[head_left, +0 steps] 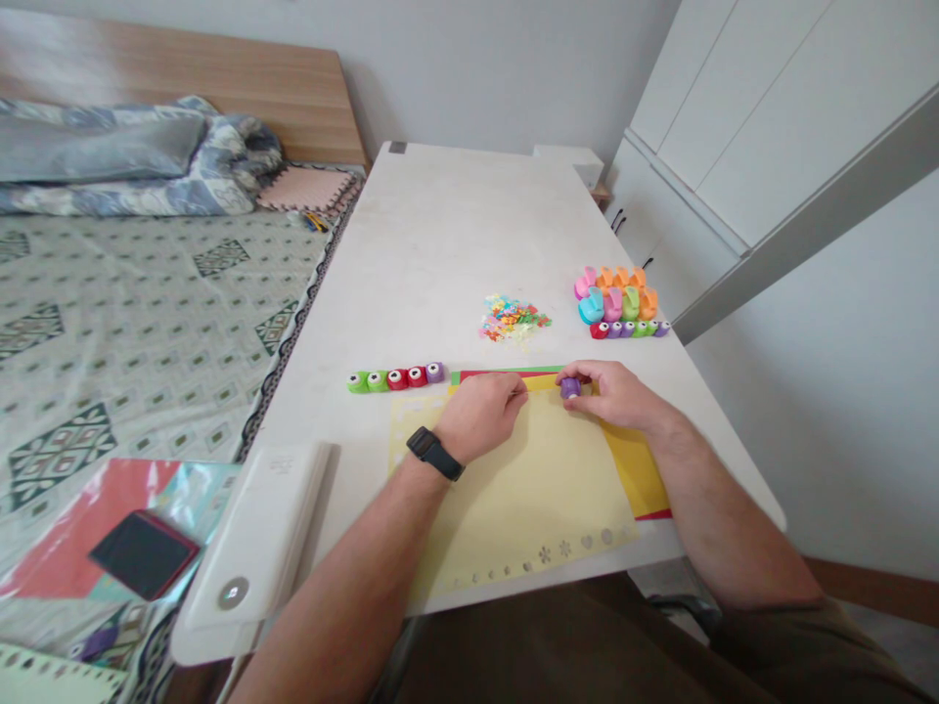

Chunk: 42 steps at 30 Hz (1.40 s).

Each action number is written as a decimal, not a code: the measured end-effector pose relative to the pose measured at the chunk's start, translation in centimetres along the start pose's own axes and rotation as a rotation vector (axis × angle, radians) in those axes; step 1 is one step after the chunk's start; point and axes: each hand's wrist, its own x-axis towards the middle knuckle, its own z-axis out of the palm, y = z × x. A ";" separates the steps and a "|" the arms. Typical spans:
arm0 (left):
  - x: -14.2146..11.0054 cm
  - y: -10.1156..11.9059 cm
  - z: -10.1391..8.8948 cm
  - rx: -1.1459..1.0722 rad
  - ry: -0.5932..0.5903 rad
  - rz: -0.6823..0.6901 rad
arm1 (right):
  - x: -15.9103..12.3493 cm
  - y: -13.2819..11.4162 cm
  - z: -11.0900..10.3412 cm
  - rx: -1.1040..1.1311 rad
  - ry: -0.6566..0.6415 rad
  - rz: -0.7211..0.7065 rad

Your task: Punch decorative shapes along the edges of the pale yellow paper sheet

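Note:
A pale yellow paper sheet [528, 489] lies on the white table [432, 254], with a row of small punched shapes along its near edge. Beneath it sit sheets of orange-yellow, red and green paper [637, 469]. My right hand [608, 394] holds a small purple craft punch [570, 387] on the sheet's far edge. My left hand [480, 416], with a black watch [435, 453] on its wrist, grips that edge just left of the punch.
Small craft punches [396, 377] stand in a row left of the paper. Beyond lie colourful paper cut-outs [512, 319] and a cluster of larger punches [616, 303]. A white rectangular box [253, 538] sits at the near left table edge. A bed [132, 323] lies left, with a black pad [145, 554] on it.

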 end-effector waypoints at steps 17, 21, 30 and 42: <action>0.0 0.1 -0.1 0.009 -0.010 -0.005 | 0.2 0.1 0.3 0.050 -0.010 0.037; 0.0 0.1 -0.1 0.009 -0.007 -0.005 | 0.1 -0.1 0.3 0.059 0.010 0.008; 0.0 0.1 -0.3 0.010 -0.026 -0.025 | 0.5 0.6 0.4 0.227 0.218 0.015; -0.1 0.2 -0.4 0.048 -0.050 -0.060 | 1.1 0.3 0.8 0.553 0.327 0.110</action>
